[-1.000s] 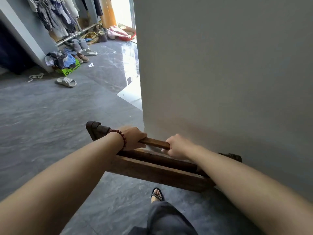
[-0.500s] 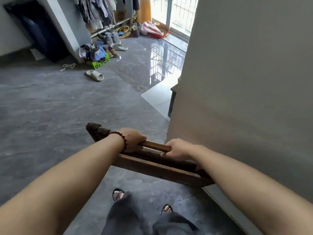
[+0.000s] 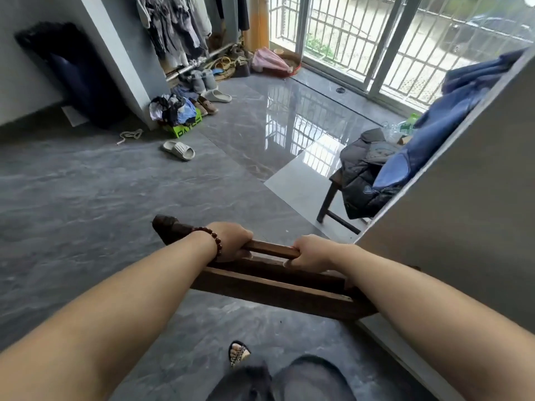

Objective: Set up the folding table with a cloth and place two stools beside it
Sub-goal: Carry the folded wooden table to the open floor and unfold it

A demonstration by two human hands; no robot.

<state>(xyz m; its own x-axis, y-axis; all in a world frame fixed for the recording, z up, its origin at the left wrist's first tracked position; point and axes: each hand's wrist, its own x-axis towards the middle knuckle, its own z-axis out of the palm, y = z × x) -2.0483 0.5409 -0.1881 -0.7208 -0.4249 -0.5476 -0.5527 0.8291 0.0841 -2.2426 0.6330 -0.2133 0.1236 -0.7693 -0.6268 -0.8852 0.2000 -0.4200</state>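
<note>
Dark wood frame (image 3: 275,287) at lower centre, held above grey floor (image 3: 86,198), sloping down toward the right; table or stool, cannot tell which. Gripped by its top rail (image 3: 272,248): left hand (image 3: 231,241) curled round the rail left of centre, beaded bracelet (image 3: 215,241) on the wrist; right hand (image 3: 309,253) clenched on the same rail just beside it. Right end of frame near pale wall (image 3: 463,212) at right edge. Sandalled foot (image 3: 238,353) below frame, bottom centre. Past the wall corner, right of centre: chair (image 3: 327,198) heaped with black jacket (image 3: 364,175) and blue cloth (image 3: 451,111). Upper left: slipper (image 3: 178,150), green box (image 3: 185,130), hanging clothes (image 3: 173,24). Barred window (image 3: 376,39) across top right.
</note>
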